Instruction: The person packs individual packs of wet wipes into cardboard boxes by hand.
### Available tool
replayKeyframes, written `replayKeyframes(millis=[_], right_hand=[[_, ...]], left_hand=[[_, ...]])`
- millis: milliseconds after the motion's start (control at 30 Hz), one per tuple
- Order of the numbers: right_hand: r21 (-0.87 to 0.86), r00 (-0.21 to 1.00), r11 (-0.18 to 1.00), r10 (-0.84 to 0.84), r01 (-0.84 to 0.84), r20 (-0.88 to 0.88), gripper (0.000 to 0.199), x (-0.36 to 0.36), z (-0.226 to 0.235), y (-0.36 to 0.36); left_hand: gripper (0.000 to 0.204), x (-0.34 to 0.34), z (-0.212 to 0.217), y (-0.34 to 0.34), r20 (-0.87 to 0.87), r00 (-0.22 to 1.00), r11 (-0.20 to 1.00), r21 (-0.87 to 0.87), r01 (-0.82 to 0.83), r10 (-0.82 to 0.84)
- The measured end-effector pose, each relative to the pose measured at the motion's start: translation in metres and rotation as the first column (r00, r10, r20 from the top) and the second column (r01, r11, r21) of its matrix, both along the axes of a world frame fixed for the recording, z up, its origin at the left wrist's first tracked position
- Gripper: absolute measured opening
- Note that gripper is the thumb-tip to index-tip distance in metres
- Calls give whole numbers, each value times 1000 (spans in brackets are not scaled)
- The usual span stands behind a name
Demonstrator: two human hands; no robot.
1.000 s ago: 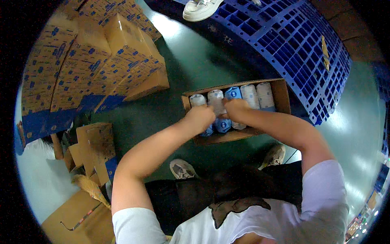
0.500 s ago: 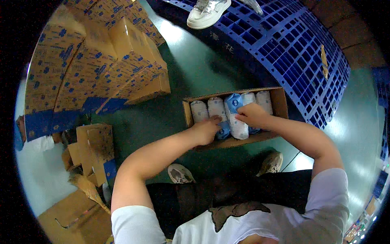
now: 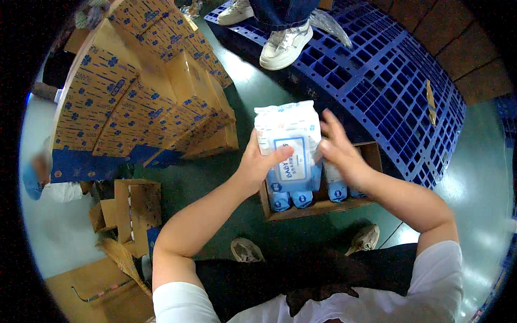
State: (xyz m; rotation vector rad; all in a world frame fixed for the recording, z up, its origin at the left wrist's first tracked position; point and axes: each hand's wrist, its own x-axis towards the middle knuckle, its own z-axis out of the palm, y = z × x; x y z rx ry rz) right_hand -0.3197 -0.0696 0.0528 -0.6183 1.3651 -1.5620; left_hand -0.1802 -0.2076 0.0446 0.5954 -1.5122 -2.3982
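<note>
A white and light-blue pack of wet wipes (image 3: 288,129) is held up over an open carton, its printed front turned up. My left hand (image 3: 255,164) grips the pack's left side, with the thumb across the front. At the pack's right edge is my right hand (image 3: 347,159), fingers spread and a little blurred; whether its thumb touches the pack I cannot tell. Beneath, the cardboard carton (image 3: 323,207) holds several more wipes packs (image 3: 337,191) standing on edge in a row. A gap shows between them, and the raised pack hides part of the row.
Large printed cartons (image 3: 124,102) are stacked at the left. Smaller opened boxes (image 3: 145,210) lie below them, near flattened cardboard (image 3: 102,290). A blue plastic pallet (image 3: 371,75) stretches along the far right. Another person's white shoe (image 3: 285,48) rests at the pallet's edge.
One wipes pack has come up out of the carton's row into my left hand, leaving a gap. My right hand has let go and spread its fingers. More of the other person's legs shows.
</note>
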Motion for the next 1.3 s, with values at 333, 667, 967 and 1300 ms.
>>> replayKeyframes(millis=[333, 667, 967, 1300], right_hand=[[-271, 971, 942, -226, 199, -75, 66, 26, -37, -41], [142, 984, 976, 152, -164, 96, 66, -33, -8, -9], [270, 760, 720, 535, -639, 369, 73, -51, -73, 51], [144, 705, 725, 571, -674, 421, 82, -50, -59, 28]], left_hand=[[48, -30, -13, 12, -173, 919, 847, -357, -394, 355], [42, -28, -39, -3, 26, 978, 900, -398, -178, 205], [47, 2, -158, 55, 422, 795, -123, -903, 412, -436], [73, 34, -258, 35, 571, 691, 31, -761, 648, -443]])
